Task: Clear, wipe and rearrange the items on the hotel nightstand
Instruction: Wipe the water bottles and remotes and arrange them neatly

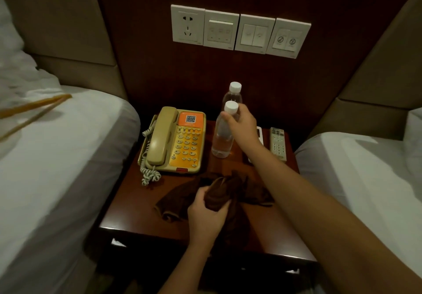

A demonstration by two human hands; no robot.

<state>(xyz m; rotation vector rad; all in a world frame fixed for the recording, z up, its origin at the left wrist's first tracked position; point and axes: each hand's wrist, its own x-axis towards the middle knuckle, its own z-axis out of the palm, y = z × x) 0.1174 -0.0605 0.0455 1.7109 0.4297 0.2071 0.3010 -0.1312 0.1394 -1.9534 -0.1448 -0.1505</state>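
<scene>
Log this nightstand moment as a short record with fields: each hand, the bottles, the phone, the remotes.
left hand: grips the dark brown cloth on the dark wooden nightstand
right hand: grips the near clear plastic water bottle by its neck
far clear water bottle: upright behind it
beige and orange corded telephone: back left, handset cradled
grey remote control: back right
white remote: mostly hidden by the right arm

Right hand (pixel 242 124) grips the near water bottle (pixel 222 138); a second bottle (pixel 233 95) stands just behind it, blocking travel toward the wall. Left of the hand, the telephone (pixel 175 140) closes the way. Right of it lie two remotes (pixel 277 144). Toward the wrist, bare nightstand (pixel 269 220) top stays passable beside the brown cloth (pixel 228 193).
</scene>
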